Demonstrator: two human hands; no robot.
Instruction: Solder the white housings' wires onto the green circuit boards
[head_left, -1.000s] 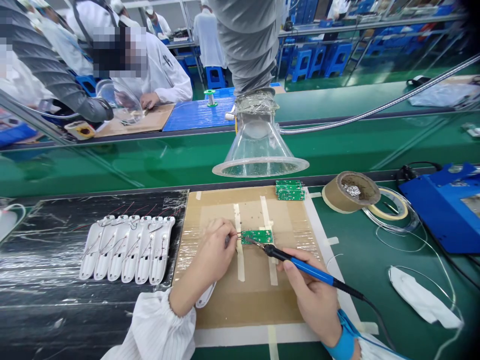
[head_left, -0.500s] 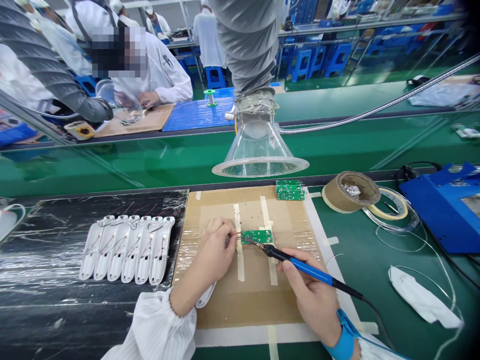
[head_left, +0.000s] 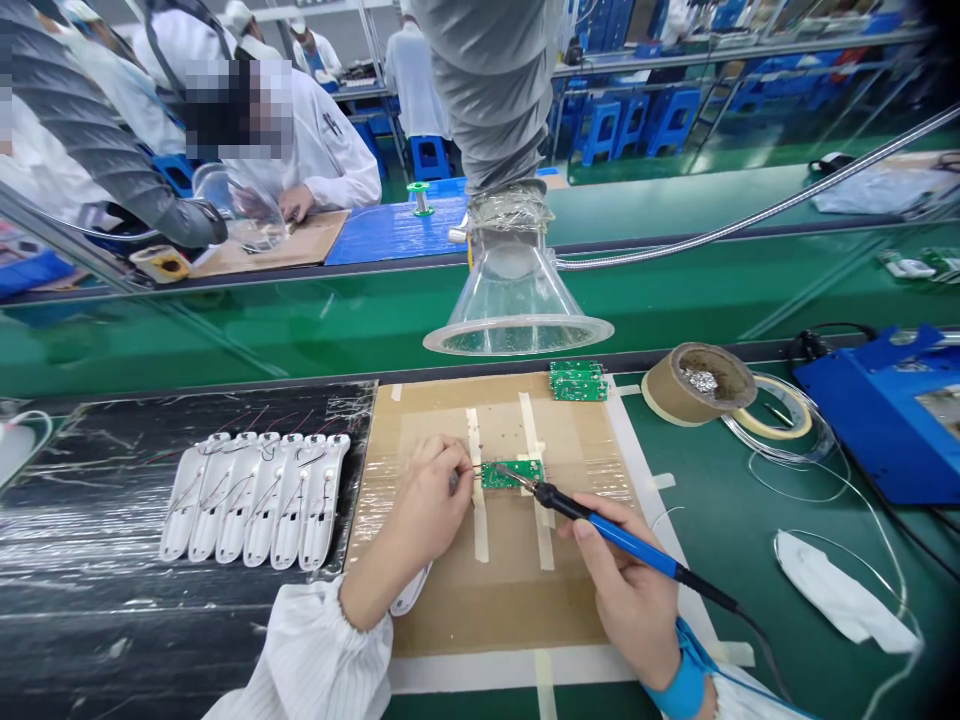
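Note:
A green circuit board [head_left: 517,474] lies on the cardboard between two strips of masking tape. My left hand [head_left: 439,490] is closed in a pinch at the board's left end, where a thin wire [head_left: 477,467] runs from the fingertips to the board. My right hand [head_left: 630,580] grips a blue-and-black soldering iron [head_left: 630,542] like a pen, its tip over the left part of the board. Whether the tip touches the board is too small to tell. Partly hidden under my left forearm is a white plastic housing [head_left: 411,592].
Several wired white housings [head_left: 255,500] stand in a row at left. More green boards [head_left: 577,381] lie at the cardboard's back edge. A clear fume hood [head_left: 519,300] hangs above. At right are a tape roll [head_left: 697,384], solder wire [head_left: 795,450] and a blue box [head_left: 892,410]. A co-worker [head_left: 300,140] sits opposite.
The soldering iron's tip has shifted slightly up the board, away from its lower left edge, and the handle has tilted a little. My left hand stays in place.

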